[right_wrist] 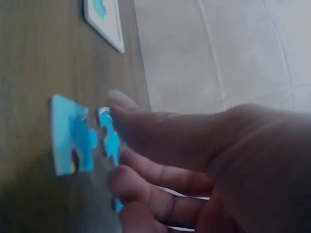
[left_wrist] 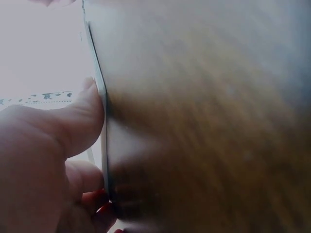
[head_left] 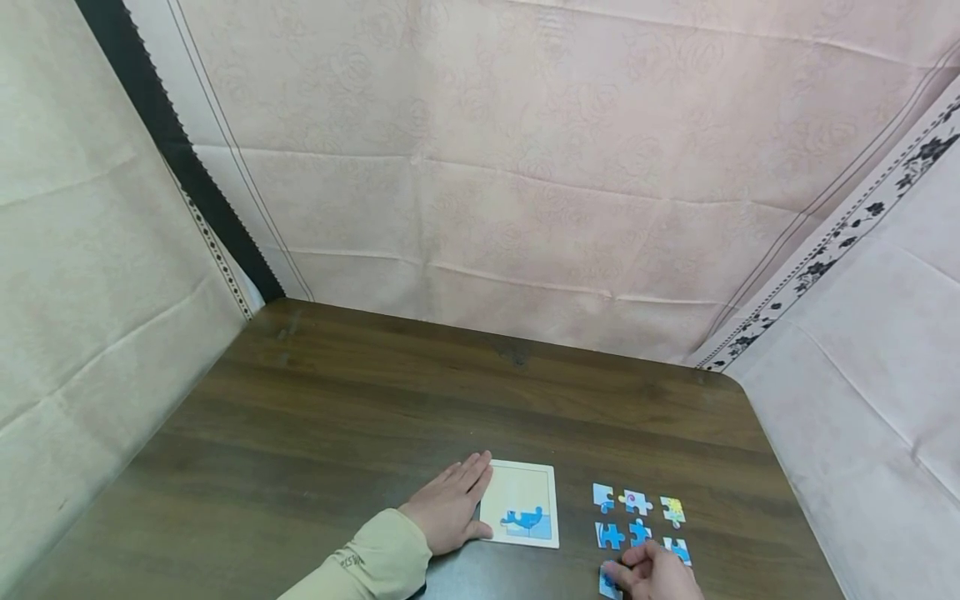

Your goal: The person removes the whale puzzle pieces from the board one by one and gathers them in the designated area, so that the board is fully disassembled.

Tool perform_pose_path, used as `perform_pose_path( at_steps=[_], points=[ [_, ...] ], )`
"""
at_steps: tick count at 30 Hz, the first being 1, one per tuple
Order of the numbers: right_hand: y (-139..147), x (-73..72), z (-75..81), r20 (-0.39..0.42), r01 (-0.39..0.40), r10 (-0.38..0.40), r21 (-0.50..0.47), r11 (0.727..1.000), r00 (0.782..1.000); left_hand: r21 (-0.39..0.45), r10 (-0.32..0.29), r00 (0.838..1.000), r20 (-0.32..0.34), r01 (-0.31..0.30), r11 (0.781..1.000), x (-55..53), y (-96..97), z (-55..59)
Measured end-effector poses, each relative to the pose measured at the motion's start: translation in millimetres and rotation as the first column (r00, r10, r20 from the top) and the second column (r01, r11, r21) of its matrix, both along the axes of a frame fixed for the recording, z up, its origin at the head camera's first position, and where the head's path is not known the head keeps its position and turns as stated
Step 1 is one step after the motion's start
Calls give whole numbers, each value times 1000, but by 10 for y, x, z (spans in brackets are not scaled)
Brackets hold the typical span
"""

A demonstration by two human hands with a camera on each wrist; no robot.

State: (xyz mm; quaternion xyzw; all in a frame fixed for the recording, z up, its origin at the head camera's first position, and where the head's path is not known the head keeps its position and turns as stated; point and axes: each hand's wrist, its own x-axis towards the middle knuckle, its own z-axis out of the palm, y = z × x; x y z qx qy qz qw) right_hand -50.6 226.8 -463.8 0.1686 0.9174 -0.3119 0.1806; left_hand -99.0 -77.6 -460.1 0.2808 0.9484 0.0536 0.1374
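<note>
A square puzzle board (head_left: 517, 492) with a pale frame lies on the table, some blue pieces fitted in its lower part. My left hand (head_left: 450, 508) rests along the board's left edge, fingers stretched out and thumb at the lower corner. In the left wrist view, the thumb (left_wrist: 85, 116) touches the board's rim. My right hand (head_left: 652, 573) hovers over the loose pieces at the lower right. Its fingertips are near a blue puzzle piece (head_left: 609, 585), which lies in front of the thumb in the right wrist view (right_wrist: 73, 136). A gap shows between thumb and fingers.
Several loose puzzle pieces lie in rows right of the board, among them a yellow-patterned piece (head_left: 672, 510) and a white-and-blue piece (head_left: 602, 496). Pale cloth (head_left: 525, 167) hangs around the brown wooden table (head_left: 337, 400) at the back and both sides.
</note>
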Motion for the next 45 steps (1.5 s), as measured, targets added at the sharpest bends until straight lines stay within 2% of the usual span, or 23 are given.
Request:
perform_pose_path(
  at_steps=[6,12,16,20,24,36,45],
  points=[
    [-201,-41,166,-123,-42,44,13,999,991,2,-9,1000,-13,9,1000,1,-11,8],
    [-594,-106,201,-197,-114,112,-1,993,974,12,-11,1000,-19,11,1000,-7,-12,10],
    [-851,-162,184,-264,-156,146,-17,988,953,11,-10,1000,-20,10,1000,-2,-9,2],
    [-1030,-199,144,-328,-225,215,6,974,920,21,-13,999,-33,14,1000,9,-9,4],
    [-1131,-224,100,-340,-279,271,28,960,900,15,-13,999,-35,13,1000,14,-10,9],
    [-1211,-281,23,-258,-294,277,-29,955,926,11,-19,999,-31,19,1000,-9,-20,-22],
    [-1205,-289,2,-245,-307,289,-36,951,925,15,-21,999,-27,22,1000,-7,-21,-13]
  ],
)
